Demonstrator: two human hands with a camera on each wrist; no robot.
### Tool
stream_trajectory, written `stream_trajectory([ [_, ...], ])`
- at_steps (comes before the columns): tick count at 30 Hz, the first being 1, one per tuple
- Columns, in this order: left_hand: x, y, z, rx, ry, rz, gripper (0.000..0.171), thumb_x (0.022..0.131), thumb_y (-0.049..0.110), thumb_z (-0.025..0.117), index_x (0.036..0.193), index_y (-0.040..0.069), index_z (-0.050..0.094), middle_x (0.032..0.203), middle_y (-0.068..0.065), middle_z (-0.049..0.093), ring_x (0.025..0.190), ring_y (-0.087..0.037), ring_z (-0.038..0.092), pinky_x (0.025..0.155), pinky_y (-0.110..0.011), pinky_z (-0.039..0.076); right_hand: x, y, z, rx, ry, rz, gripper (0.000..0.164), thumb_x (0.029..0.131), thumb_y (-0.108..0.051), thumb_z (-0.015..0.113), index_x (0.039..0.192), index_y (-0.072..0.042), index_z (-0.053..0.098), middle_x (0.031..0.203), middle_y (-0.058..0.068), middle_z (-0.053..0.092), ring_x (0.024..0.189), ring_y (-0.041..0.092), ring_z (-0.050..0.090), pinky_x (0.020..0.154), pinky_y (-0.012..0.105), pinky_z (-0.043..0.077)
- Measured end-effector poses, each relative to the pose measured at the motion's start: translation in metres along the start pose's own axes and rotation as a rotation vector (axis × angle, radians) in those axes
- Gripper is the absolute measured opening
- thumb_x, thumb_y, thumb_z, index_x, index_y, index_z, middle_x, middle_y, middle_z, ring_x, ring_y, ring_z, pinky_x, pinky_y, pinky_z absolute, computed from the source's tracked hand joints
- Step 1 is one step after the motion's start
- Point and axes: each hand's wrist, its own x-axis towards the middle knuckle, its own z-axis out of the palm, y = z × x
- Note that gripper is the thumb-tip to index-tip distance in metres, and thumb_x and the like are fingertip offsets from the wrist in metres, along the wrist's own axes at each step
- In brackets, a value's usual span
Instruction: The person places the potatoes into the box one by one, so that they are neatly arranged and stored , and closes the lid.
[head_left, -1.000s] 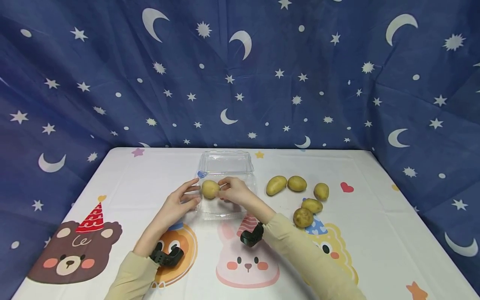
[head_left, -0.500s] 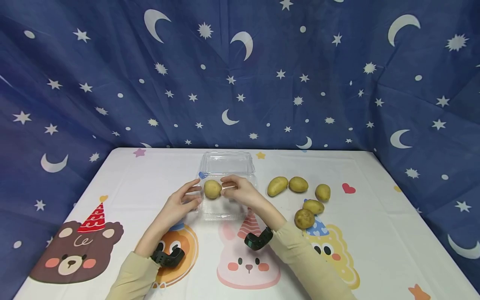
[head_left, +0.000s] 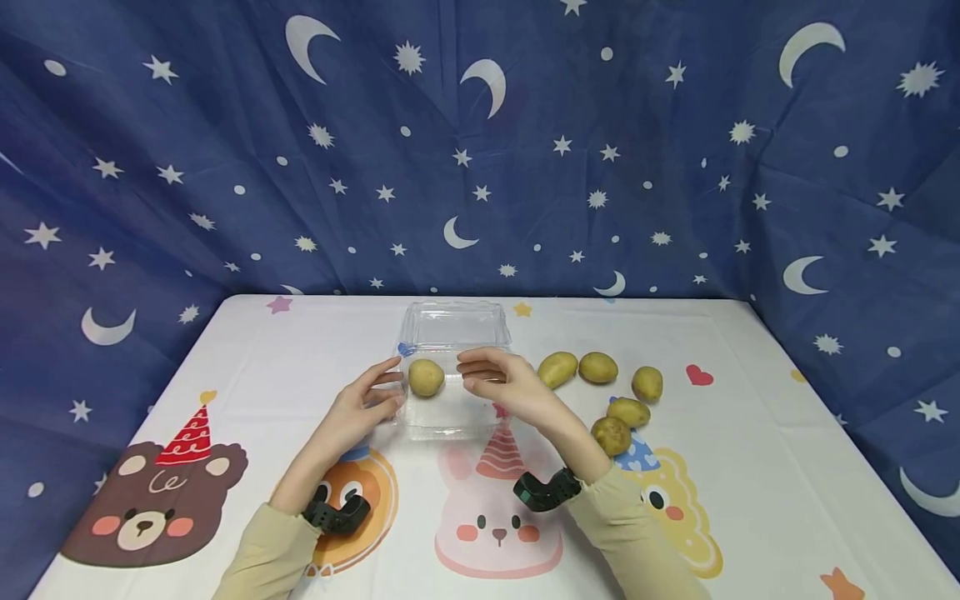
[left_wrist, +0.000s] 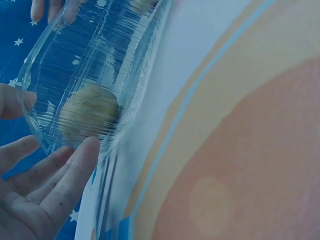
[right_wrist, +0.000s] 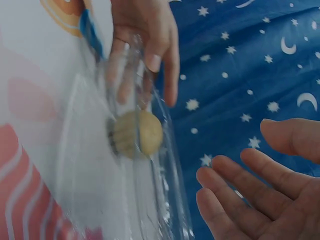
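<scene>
A clear plastic clamshell box [head_left: 450,421] lies with its lid folded back on the table. Inside, at its left end, sits one round potato [head_left: 426,377], visible through the plastic in both wrist views. My left hand [head_left: 360,406] is at the box's left wall, fingers spread and fairly straight, with fingertips touching the plastic in the left wrist view. Over the right part of the box, my right hand [head_left: 510,385] holds nothing; its fingers are loosely extended and apart from the potato, as the right wrist view [right_wrist: 265,195] also shows.
Right of the box lie several loose potatoes, among them a long one [head_left: 558,369] partly behind my right hand and a darker one [head_left: 611,436] nearer me. The white tablecloth [head_left: 780,467] bears cartoon animals. A blue star-patterned curtain [head_left: 525,242] hangs behind.
My right hand has let go of the potato and drawn back to the right. The potato stays in the box's left end. My left hand has hardly moved.
</scene>
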Motion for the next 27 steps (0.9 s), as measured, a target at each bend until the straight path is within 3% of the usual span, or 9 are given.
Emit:
stream_trajectory([
  [8, -0.001, 0.003, -0.001, 0.009, 0.008, -0.014, 0.063, 0.092, 0.011, 0.061, 0.149, 0.01, 0.034, 0.141, -0.024, 0.047, 0.123, -0.041, 0.054, 0.078, -0.022, 0.057, -0.022, 0.001, -0.032, -0.002, 0.086, -0.016, 0.039, 0.094, -0.014, 0.06, 0.131, -0.006, 0.055, 0.13, 0.02, 0.06, 0.12, 0.033, 0.058, 0.1, 0.039, 0.051],
  [15, -0.002, 0.003, 0.0, 0.002, 0.002, -0.015, 0.062, 0.092, 0.011, 0.061, 0.149, 0.01, 0.035, 0.141, -0.024, 0.048, 0.124, -0.041, 0.054, 0.079, -0.022, 0.056, -0.038, 0.01, -0.055, -0.01, 0.165, 0.005, 0.039, 0.095, -0.017, 0.06, 0.132, -0.007, 0.054, 0.128, 0.018, 0.062, 0.118, 0.03, 0.061, 0.087, 0.02, 0.052],
  [27, -0.001, 0.001, -0.001, -0.001, 0.0, -0.007, 0.062, 0.092, 0.011, 0.061, 0.149, 0.01, 0.035, 0.141, -0.024, 0.047, 0.124, -0.041, 0.054, 0.079, -0.022, 0.056, -0.055, 0.02, -0.087, -0.145, 0.265, 0.03, 0.038, 0.095, -0.021, 0.061, 0.13, -0.009, 0.056, 0.128, 0.017, 0.062, 0.118, 0.029, 0.059, 0.091, 0.012, 0.047],
])
